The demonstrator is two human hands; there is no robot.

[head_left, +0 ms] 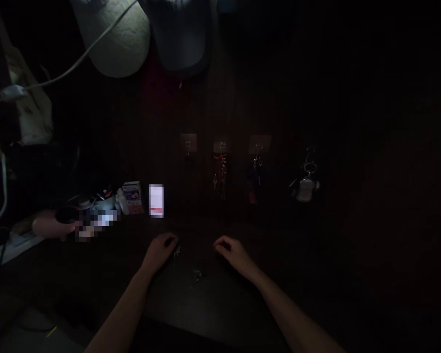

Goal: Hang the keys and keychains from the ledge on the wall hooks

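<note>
The scene is very dark. My left hand is closed with curled fingers, and a small bunch of keys shows at its fingertips, seemingly held. A second small bunch of keys lies on the dark tabletop between my forearms. To the right, my right hand is closed, thumb and fingers brought together; whether a small thing sits between them cannot be made out.
Beyond the hands, hooks hold a red lanyard with keys, another key bunch and a silvery key fob. Leftward are a lit phone, a small box and a pink object. Caps hang above; a white cable crosses there.
</note>
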